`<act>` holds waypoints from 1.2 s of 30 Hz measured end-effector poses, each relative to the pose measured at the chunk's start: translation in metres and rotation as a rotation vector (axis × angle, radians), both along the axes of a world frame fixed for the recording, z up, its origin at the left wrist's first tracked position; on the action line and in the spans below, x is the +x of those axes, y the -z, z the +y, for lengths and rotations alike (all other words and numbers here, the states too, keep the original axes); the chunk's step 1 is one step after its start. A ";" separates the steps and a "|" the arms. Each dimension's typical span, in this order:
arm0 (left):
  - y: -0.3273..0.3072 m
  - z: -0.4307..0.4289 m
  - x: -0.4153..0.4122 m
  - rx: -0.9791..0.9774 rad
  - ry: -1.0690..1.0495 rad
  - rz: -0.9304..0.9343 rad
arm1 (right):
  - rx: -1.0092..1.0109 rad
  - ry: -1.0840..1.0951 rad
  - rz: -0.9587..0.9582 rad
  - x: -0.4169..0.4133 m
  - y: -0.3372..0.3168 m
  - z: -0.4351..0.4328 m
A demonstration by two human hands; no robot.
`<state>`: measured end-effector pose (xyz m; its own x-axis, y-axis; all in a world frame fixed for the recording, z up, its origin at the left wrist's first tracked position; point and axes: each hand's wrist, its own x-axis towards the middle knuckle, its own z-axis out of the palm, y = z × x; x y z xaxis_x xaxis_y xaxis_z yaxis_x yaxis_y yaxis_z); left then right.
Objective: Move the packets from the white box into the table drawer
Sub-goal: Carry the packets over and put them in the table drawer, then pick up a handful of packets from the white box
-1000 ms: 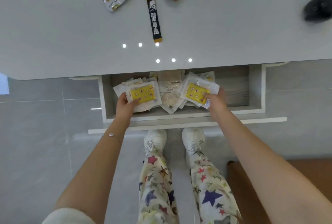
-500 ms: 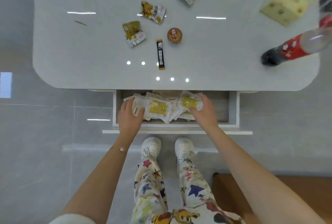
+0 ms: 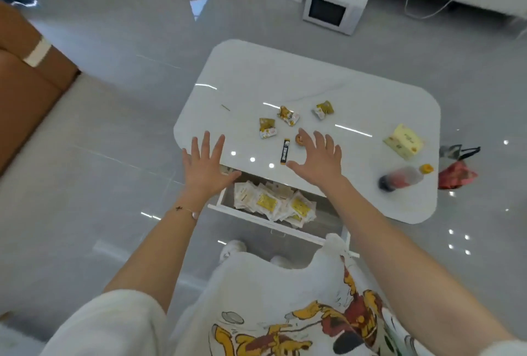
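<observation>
The table drawer stands pulled out under the near edge of the white table. Several white and yellow packets lie piled inside it, toward its left half. My left hand hovers above the drawer's left end with fingers spread, holding nothing. My right hand is raised over the table's near edge, fingers apart and empty. No white box on the table is in view.
On the table lie three snack packets, a black stick sachet, a small round item, a yellow carton and a bottle on its side. A white appliance sits on the floor beyond. A brown sofa is left.
Both hands have let go of the packets and lifted out of the drawer with fingers spread. The view has pulled back and up, showing the whole table and the room.
</observation>
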<state>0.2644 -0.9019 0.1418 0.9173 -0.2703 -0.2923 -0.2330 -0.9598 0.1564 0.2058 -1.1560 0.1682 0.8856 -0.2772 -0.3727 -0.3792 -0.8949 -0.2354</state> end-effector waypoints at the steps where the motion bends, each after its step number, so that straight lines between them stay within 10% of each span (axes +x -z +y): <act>1: -0.011 0.010 0.000 -0.004 -0.017 -0.010 | -0.015 -0.040 -0.010 0.006 -0.012 0.009; 36: -0.085 0.689 0.012 -0.096 -1.062 -0.270 | 0.078 -1.010 -0.227 0.244 -0.090 0.767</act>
<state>0.2762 -0.2133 0.2266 0.7266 0.6838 -0.0669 0.6667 -0.6783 0.3090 0.4500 -0.3892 0.2582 0.7436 0.6509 -0.1532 0.5996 -0.7504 -0.2783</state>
